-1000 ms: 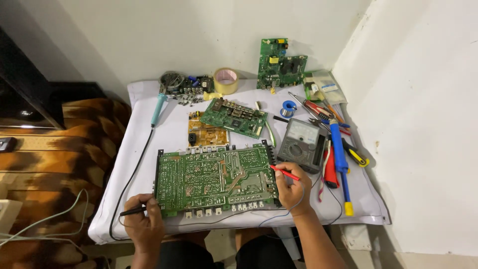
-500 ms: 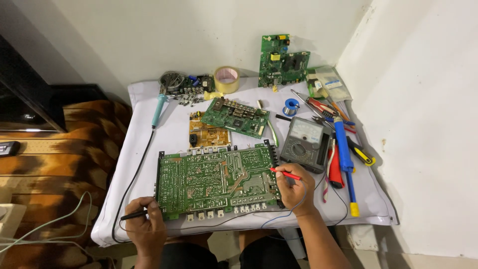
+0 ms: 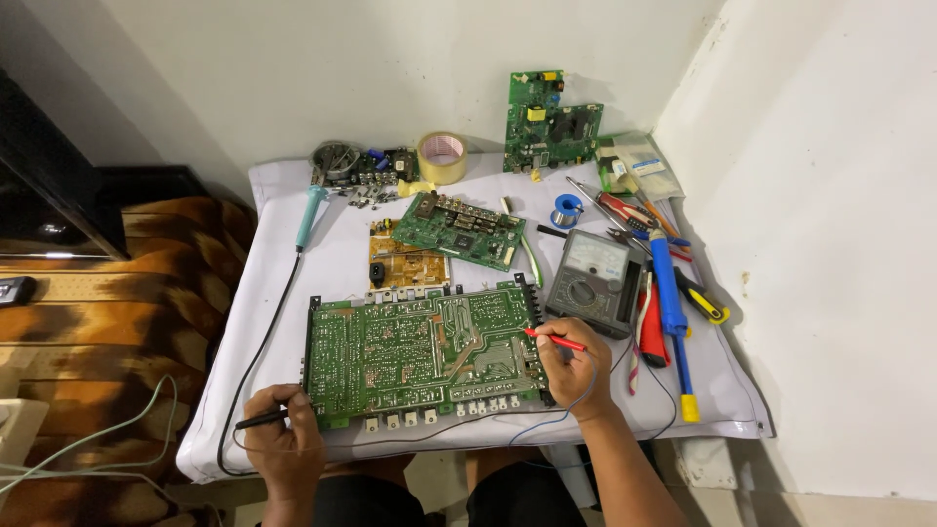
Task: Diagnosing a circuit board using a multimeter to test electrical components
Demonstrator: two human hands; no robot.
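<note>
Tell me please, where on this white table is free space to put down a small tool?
The white table is bare along its left side, between the soldering iron with its black cable and the large green board. A narrower strip lies behind the multimeter, near the solder spool. The right side is crowded with screwdrivers and pliers; the far edge holds boards and tape.

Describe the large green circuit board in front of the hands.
The large green circuit board is rectangular, lying flat, solder side up with pale traces, on the white-covered table. Metal tabs line its near edge. The right hand touches a red probe to its right side; the left hand holds a black probe at its near-left corner.
</note>
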